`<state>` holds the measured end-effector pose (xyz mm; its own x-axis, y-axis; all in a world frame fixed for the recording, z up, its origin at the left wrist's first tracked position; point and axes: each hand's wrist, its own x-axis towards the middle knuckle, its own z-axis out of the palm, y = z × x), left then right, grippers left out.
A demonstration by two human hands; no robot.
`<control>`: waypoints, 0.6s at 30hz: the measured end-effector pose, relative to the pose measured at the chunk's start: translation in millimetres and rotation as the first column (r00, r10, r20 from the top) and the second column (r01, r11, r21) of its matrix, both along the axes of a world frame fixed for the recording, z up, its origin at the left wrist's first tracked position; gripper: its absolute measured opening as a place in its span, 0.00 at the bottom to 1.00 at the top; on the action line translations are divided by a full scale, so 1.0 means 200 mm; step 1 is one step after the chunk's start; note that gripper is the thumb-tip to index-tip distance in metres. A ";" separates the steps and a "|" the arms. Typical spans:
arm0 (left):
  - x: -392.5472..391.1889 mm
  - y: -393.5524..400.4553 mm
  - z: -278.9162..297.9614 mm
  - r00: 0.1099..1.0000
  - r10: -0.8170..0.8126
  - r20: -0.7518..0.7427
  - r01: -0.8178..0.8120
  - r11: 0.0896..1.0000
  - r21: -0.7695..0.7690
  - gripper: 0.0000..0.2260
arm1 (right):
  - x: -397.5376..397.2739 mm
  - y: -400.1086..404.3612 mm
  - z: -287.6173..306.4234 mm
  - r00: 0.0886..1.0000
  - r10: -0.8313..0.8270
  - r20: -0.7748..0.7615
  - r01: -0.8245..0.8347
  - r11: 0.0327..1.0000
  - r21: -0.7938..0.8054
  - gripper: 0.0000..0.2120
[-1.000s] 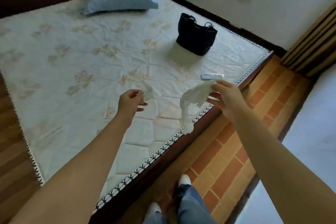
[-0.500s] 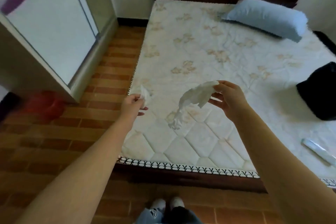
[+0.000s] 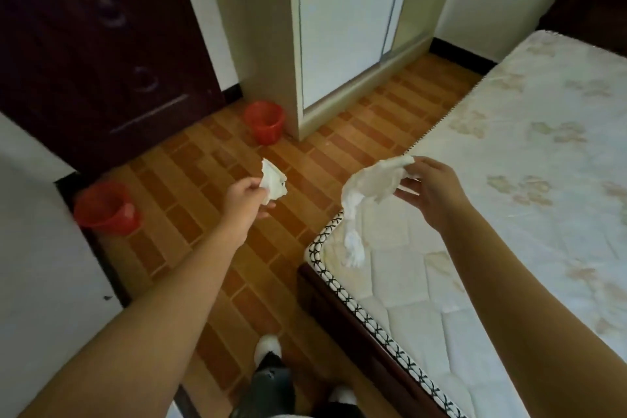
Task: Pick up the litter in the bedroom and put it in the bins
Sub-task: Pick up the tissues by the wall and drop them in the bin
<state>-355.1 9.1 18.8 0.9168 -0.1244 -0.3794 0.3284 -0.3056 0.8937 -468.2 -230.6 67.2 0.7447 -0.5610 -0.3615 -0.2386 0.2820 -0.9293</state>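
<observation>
The left hand (image 3: 246, 198) pinches a small crumpled tissue (image 3: 273, 181) between its thumb and fingertips. The tissue sticks up from the fingers toward 1 o'clock. The other fingers curl loosely under it.

The right hand (image 3: 431, 193) holds a bigger, long tissue (image 3: 366, 193) by its top end, pinched between the thumb and the first fingers. The rest of the fingers are spread out a little. This tissue hangs down from the fingers toward 7 o'clock, so its long side runs from the hand down to the corner of the mattress (image 3: 509, 214). Its loose tail dangles over that corner.

Both pieces are up in the air, off the bed and off the floor (image 3: 203, 180).

Now the bins. One red bin (image 3: 264, 122) stands on the floor by the wardrobe (image 3: 339, 27), at about 12 o'clock from the left hand. A second red bin (image 3: 105, 209) stands by the white wall at about 9 o'clock from the left hand. The picture is too blurry to tell what is inside either one.

The left hand is nearer to both bins than the right hand. The right hand is over by the bed, well apart from them. So I think the small tissue can go in first, and the long one needs a longer reach or a step toward the bins.
</observation>
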 end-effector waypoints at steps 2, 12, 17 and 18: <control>0.05 0.12 -0.02 0.997 0.073 0.000 -0.073 0.997 0.007 0.12 | 0.13 0.08 -0.02 0.999 0.045 -0.026 -0.045 0.999 0.013 0.12; 0.50 0.50 -0.05 0.987 0.161 -0.004 -0.160 0.986 0.050 0.11 | 0.75 0.44 -0.05 0.987 0.155 -0.036 -0.153 0.986 0.067 0.09; 0.86 0.63 -0.09 0.996 0.091 -0.020 -0.089 0.991 0.097 0.12 | 1.07 0.57 -0.08 0.995 0.083 -0.046 -0.078 0.991 0.112 0.11; 0.93 0.64 -0.10 0.997 0.081 -0.019 -0.078 0.992 0.102 0.13 | 1.13 0.59 -0.09 0.996 0.069 -0.049 -0.063 0.991 0.114 0.10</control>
<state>-168.8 137.7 -0.7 0.9130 -0.0115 -0.4079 0.3758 -0.3660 0.8514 -241.8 -112.8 50.1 0.7571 -0.4648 -0.4591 -0.3080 0.3658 -0.8782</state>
